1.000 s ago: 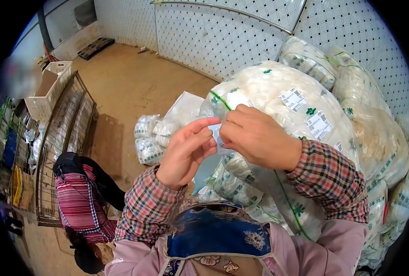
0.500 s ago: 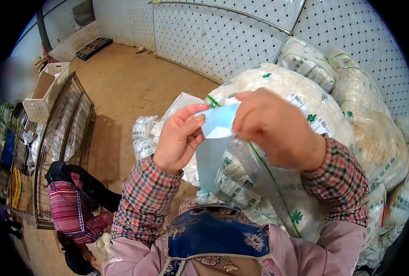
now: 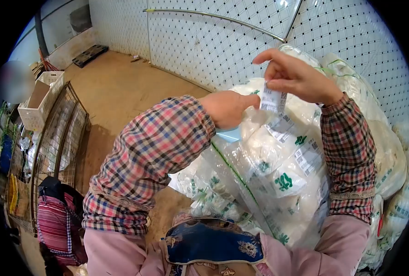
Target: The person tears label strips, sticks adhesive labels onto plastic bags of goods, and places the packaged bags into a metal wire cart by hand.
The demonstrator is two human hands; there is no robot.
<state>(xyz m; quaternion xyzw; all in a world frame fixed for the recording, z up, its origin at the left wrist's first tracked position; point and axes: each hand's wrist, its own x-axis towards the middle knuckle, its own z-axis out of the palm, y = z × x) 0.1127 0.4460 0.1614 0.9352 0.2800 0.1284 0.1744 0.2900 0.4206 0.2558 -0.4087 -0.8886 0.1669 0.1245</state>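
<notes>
My right hand (image 3: 301,79) pinches a white printed label (image 3: 272,99) between thumb and fingers, above a big clear plastic bag (image 3: 241,177) full of white packs with green print. My left hand (image 3: 227,109) is closed just left of the label, its fingertips close to the bag's film. From beneath this hand a piece of light blue strip (image 3: 229,135) shows; most of it is hidden by the hand and sleeve. Other printed labels (image 3: 308,157) lie on the packs in the bag. A green line runs along the bag's edge.
More filled bags (image 3: 374,142) are piled on the right against the patterned wall (image 3: 204,46). To the left stand a wire cage (image 3: 57,142) and a white crate (image 3: 41,103). A person in a striped top (image 3: 55,225) is at lower left. A dark pallet (image 3: 90,55) lies farther back.
The light blue strip was stretched between both hands. My hands have since moved up and forward over the bag, and my right hand now holds a printed label. The other person has shifted lower.
</notes>
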